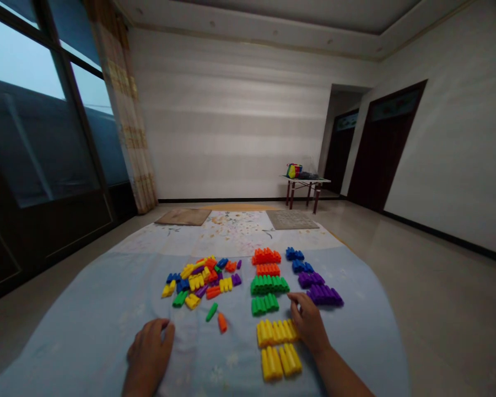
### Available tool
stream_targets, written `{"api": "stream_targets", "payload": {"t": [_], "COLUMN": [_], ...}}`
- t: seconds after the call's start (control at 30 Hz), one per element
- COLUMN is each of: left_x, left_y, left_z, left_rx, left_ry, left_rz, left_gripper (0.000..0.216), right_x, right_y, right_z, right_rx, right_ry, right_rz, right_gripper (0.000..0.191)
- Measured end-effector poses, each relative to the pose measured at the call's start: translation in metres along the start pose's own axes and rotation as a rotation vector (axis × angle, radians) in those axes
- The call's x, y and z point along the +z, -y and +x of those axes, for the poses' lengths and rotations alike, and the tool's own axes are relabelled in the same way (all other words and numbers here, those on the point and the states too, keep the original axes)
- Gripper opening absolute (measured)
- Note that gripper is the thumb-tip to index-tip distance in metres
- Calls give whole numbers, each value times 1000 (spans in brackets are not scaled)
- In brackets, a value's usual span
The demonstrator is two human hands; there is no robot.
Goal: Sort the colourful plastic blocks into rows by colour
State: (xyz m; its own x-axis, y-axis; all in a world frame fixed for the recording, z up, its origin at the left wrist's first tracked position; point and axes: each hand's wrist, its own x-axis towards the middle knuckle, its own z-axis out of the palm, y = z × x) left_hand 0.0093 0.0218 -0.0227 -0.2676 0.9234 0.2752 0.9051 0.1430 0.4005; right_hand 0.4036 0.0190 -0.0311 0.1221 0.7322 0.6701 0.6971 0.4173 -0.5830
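Note:
My left hand [151, 347] lies on the light blue cloth, its fingers loosely bent and holding nothing I can see. Near it are a loose green piece [211, 312] and an orange piece [222, 322]. My right hand [308, 320] hovers beside a row of yellow plastic pieces [276, 332], fingers loosely curled with a gap by the thumb. Another yellow row [281, 361] is closer to me. Beyond are green rows [269, 284], orange rows [267, 256], purple rows [324, 295] and blue clusters [302, 267]. A mixed-colour heap [197, 282] lies left of the rows.
A cloth with a flower print [240, 234] covers the far end, with a brown mat [184, 216] and a grey mat [292, 219] on it. Against the back wall, a small table [323, 180] bears a colourful bag [293, 170]. Glass doors and a curtain [128, 121] stand left.

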Motion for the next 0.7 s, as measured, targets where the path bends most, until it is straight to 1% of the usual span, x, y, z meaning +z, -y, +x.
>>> {"api": "stream_targets", "payload": {"t": [0.23,0.4,0.6,0.7], "left_x": [5,6,4,5], "left_y": [6,7,8,11], "left_z": [-6,-6,-4,-2], "left_rx": [63,47,68,57], "left_ry": [-41,-84,-79,-72], "left_rz": [-36,-64,-90,-96], "left_gripper": [42,40,40,42], "right_x": [-2,0,7,8], "right_y": [-9,-10,-7,-5], "right_z": [-3,-4,0,3], "right_rx": [46,63,55,60], "right_ry": [41,48,32,35], "right_rz": [5,8,28,44], "right_gripper": [24,24,23,23]}}
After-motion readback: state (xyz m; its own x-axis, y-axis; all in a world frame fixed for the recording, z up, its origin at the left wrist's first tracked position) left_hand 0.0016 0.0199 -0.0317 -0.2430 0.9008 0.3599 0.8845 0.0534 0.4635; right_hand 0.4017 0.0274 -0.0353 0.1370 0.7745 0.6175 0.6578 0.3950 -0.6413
